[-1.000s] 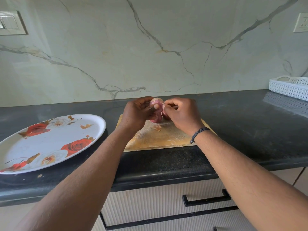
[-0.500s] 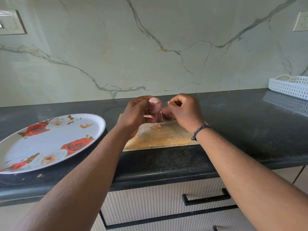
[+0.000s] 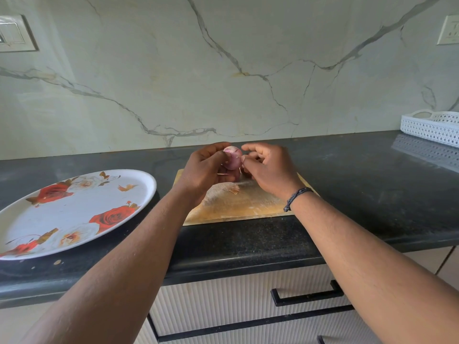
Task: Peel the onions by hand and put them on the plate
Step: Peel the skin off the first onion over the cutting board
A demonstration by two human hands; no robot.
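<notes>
My left hand (image 3: 207, 170) grips a small pink onion (image 3: 232, 158) above the far end of the wooden cutting board (image 3: 238, 203). Right beside the onion, my right hand (image 3: 268, 167) has its thumb and fingertips at the onion's right side, pinching a thin strip of skin. A small scrap of peel (image 3: 234, 191) lies on the board under my hands. The white plate (image 3: 72, 212) with red roses sits to the left on the dark counter and holds nothing.
The black stone counter (image 3: 372, 184) runs across the view, against a marble wall. A white perforated basket (image 3: 432, 126) stands at the far right. Below the counter edge are drawers with black handles (image 3: 308, 292).
Both hands rose slightly with the onion. My right hand pulled a little to the right, away from the onion, drawing skin off it.
</notes>
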